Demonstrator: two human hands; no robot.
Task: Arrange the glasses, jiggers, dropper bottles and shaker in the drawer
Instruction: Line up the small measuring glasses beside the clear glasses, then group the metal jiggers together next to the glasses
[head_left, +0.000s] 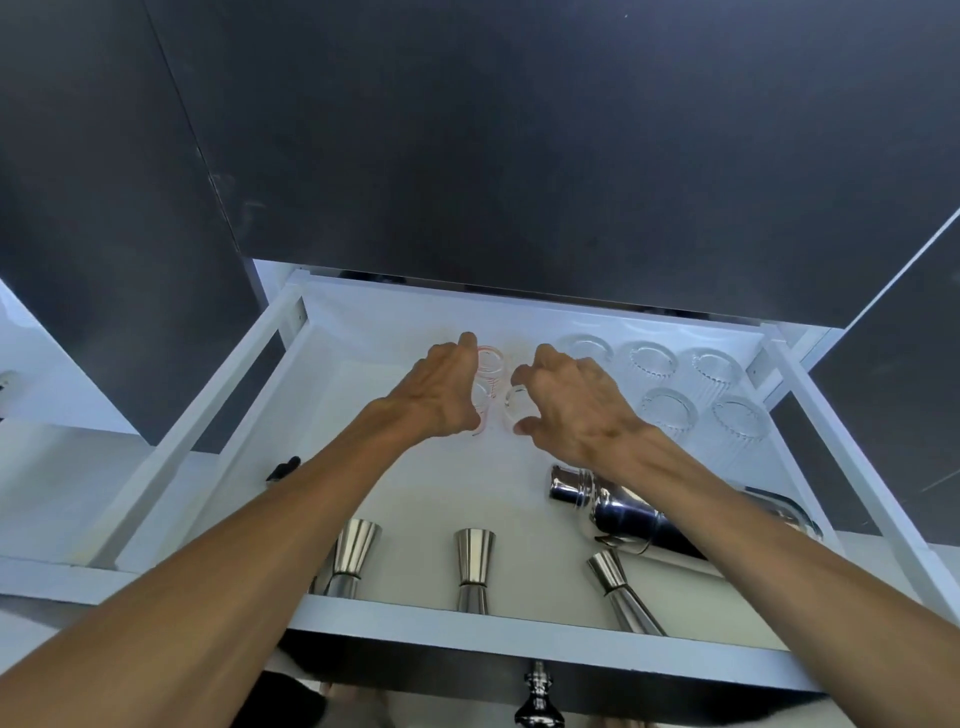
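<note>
White drawer (332, 332) under a dark countertop. Left hand (441, 389) cups two small measuring glasses (490, 364) stacked toward 12 o'clock; right hand (566, 405) pinches a third small glass (515, 404), apparently upright, just at 3 o'clock of them. Ribbed glasses (667, 410) stand farther toward 3; shaker (623, 506) lies at 5.

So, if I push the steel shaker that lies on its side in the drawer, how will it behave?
The shaker lies on its round side, so it would probably roll. Its polished steel looks slippery to grip. It should be stiff, not fragile, but it could knock the jigger beside it.
</note>
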